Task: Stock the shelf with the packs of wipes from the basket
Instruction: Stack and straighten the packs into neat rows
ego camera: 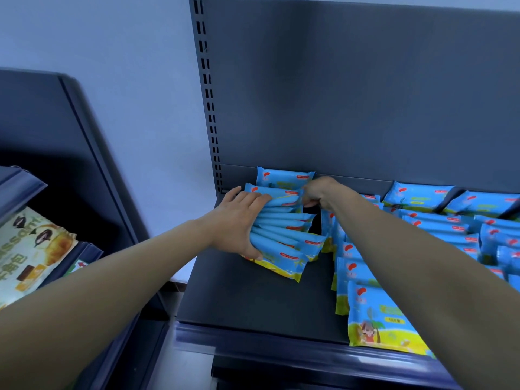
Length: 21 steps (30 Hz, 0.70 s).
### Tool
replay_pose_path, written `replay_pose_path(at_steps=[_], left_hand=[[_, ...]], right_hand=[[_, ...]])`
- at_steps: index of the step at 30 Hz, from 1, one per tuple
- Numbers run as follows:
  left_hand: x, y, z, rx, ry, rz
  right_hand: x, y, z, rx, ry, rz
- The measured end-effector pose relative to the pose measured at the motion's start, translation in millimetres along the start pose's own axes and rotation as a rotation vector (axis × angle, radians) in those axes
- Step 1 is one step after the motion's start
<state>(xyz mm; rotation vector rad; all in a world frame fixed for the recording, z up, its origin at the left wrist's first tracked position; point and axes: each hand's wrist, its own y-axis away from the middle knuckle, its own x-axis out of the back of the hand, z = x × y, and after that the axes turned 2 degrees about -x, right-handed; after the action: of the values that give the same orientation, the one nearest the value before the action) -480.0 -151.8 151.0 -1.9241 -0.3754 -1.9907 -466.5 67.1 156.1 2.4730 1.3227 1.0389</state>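
Left hand (239, 220), fingers spread wide, clasps a fanned stack of packs (284, 235) at frame centre. Right hand (319, 192), curled, pinches the stack's rear edge.

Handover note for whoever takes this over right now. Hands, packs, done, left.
Left hand: grip spans the leaning row of wipes packs, thumb at the front pack, fingers over the tops.
Right hand: fingers curled on that row's rear right end.
Done: filled rows stand on the shelf to the right.
To do: square the leaning row, fill the bare front-left of the shelf. Basket not in view, remaining stock unknown.
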Motion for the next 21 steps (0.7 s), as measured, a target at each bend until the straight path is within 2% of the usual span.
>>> replay_pose_path(at_steps=[1,2,4,6,11,14,18,21], left_hand=[[0,-1,0,0.005,-0.002,-0.006],[0,-4,-1,0.012,-0.002,-0.014],[-2,-11,-1,0.03,-0.005,-0.029],[-3,-18,-1,0.068,-0.006,-0.027],[-7,-32,-5,0.281,0.164,-0.004],[-10,-35,-2,0.338,0.267,-0.032],[-20,-36,-7,0.379,0.457,-0.056],[-27,-36,-10,0.365,0.513,-0.006]], right_hand=[[5,0,-3,-0.023,-0.049,0.012],[9,2,-3,0.04,0.037,0.031],[18,7,-10,0.111,0.009,-0.002],[29,7,-14,0.175,0.108,0.008],[32,16,-9,0.094,-0.091,-0.05],[25,16,-3,0.091,-0.241,-0.113],[18,17,-2,0.085,-0.305,-0.13],[15,14,-4,0.08,-0.2,-0.087]])
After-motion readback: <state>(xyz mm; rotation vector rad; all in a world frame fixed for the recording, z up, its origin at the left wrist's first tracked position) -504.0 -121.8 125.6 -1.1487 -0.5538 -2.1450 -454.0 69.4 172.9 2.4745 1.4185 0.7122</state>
